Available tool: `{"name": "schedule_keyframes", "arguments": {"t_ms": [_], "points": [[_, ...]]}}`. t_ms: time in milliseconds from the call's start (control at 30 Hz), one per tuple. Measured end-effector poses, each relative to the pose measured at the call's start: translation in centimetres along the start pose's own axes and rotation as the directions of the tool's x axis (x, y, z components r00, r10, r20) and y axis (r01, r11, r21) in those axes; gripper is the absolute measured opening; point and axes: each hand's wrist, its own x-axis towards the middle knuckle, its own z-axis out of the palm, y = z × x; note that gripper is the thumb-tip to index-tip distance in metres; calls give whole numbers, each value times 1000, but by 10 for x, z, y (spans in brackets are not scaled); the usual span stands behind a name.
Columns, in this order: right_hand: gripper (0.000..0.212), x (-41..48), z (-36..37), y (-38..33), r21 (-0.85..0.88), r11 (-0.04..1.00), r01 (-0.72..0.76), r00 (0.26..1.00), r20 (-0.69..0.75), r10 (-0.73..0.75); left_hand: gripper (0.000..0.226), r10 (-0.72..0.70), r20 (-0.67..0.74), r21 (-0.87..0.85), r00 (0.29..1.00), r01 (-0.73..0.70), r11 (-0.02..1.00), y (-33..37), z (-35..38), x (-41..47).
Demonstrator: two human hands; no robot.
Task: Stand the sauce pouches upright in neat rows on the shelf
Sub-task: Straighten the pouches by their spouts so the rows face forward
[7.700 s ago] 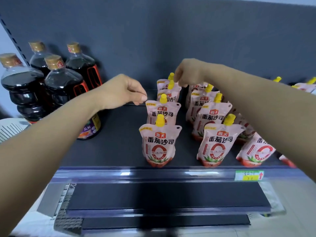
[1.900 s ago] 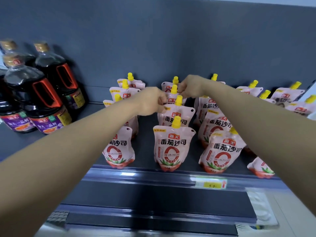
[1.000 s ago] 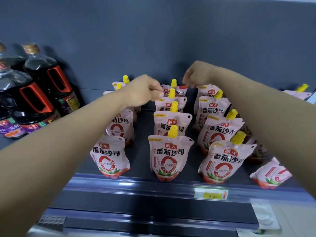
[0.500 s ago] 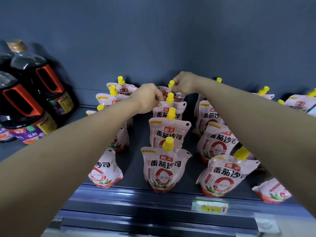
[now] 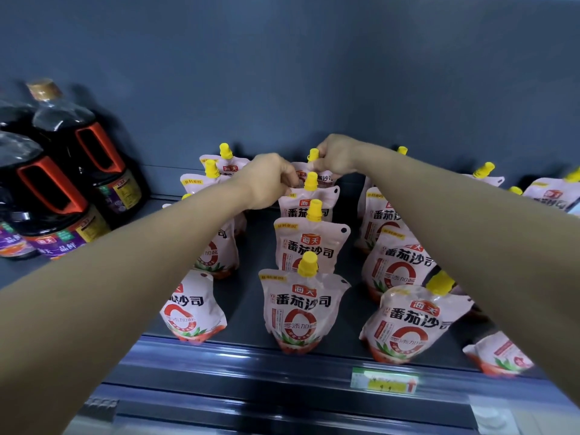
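Left hand [image 5: 270,180], right hand [image 5: 337,153], four middle-row pouches [image 5: 301,309]

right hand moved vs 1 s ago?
Yes. The right hand shifted left, from above the right row onto the centre row's rearmost cap.
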Motion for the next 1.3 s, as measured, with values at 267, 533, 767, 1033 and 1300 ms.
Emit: {"name": "schedule_keyframes", "arguments": {"t_ms": [267,533,767,1033,1300], "points": [[30,-34,-33,7,-24,1000,13,992,-126,-16,28,56,-151,-55,987,-65,996,21,-17,-11],[15,-94,-71,40,-69,997,-16,973,-231,0,16,214,-133,-161,968,-234,959,83,-20,-25],[26,-136,-52,68,-97,988,-119,975,177,135,27,289,381,-109,878,-267,957,123,21,-58],[31,-170,-15,70,-409,912,35,981,187,46,13,225,429,73,875,-282,957,129,65,-74],[33,-175,-12,70,-441,890,113,985,169,-41,16,208,314,53,927,-235,971,134,71,-83]]}}
